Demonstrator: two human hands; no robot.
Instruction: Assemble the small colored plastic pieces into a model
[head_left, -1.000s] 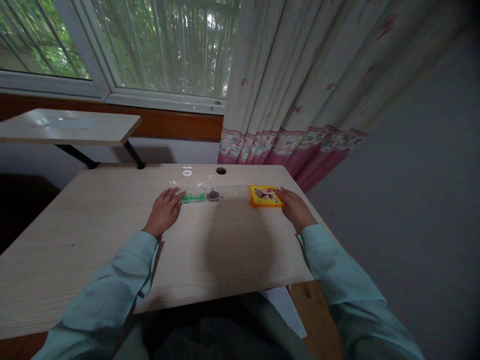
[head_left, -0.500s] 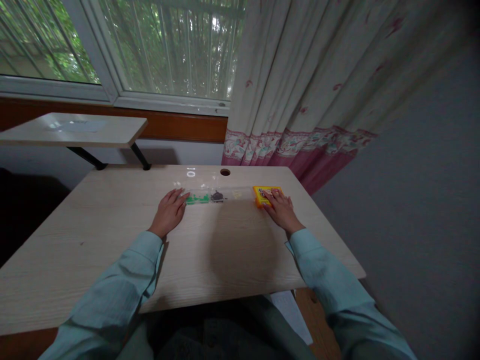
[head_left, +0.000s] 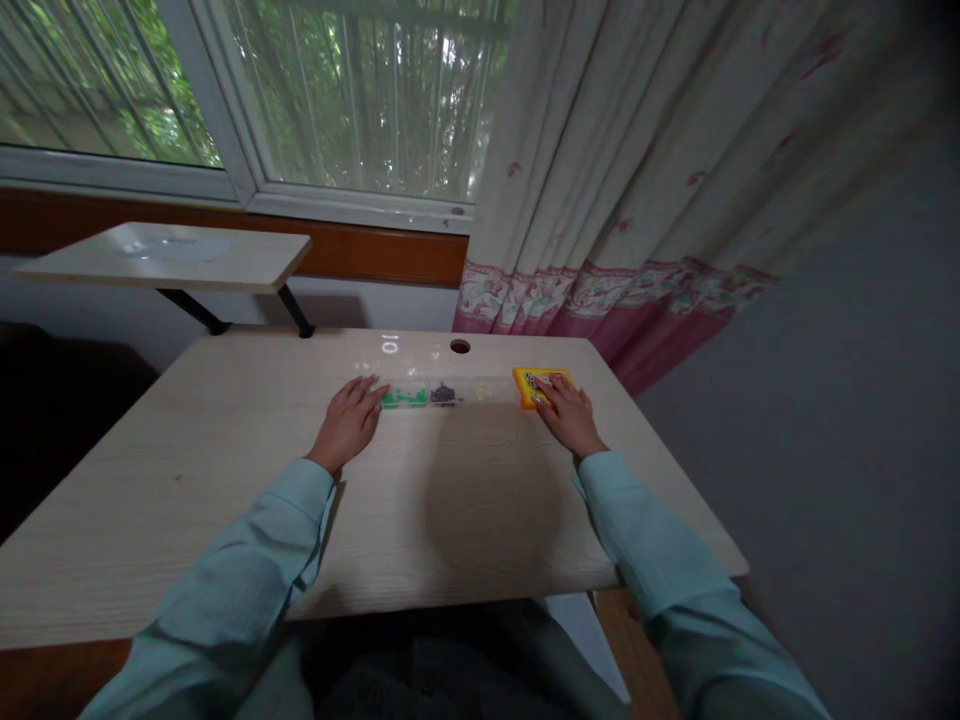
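Observation:
A row of clear plastic compartments [head_left: 495, 390] lies across the desk, with small green pieces [head_left: 406, 398] on the left, dark pieces [head_left: 444, 394] beside them and a few pale yellow bits [head_left: 484, 393] further right. My left hand [head_left: 351, 415] rests flat at the row's left end, fingers stretched out and fingertips touching the clear plastic. At the right end sits a flat yellow box [head_left: 527, 381] with printing on its top. My right hand [head_left: 568, 408] lies over that box with its fingers extended, hiding part of it.
The pale wooden desk [head_left: 255, 540] has a round cable hole [head_left: 460, 346] near its back edge. A raised shelf [head_left: 247, 265] on black legs stands at the back left. Beyond are a window and a flowered curtain [head_left: 570, 200]; a grey wall is on the right.
The whole view has shifted slightly, so the desk and hands sit a little further right. Both hands keep their places at the two ends of the row.

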